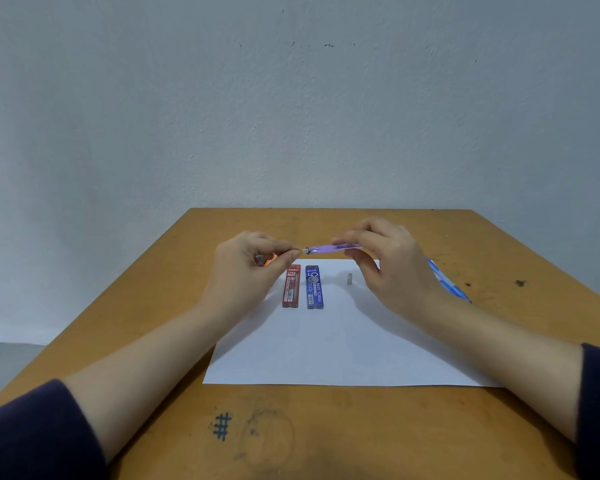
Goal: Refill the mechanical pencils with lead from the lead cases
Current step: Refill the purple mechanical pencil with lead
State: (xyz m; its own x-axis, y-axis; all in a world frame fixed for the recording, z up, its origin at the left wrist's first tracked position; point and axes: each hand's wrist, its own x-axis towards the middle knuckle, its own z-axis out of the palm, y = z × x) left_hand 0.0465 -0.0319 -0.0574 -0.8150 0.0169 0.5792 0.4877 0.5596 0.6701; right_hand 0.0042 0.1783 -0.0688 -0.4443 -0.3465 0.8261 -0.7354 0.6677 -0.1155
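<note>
While left hand and right hand hold it, purple pencil clears paper.

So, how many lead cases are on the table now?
2. The red lead case lies on the white paper; the blue lead case lies beside it on its right, not touching. The left hand or the right hand may hide more.

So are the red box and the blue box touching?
Apart. The head view shows white paper between the red box and the blue box.
</note>
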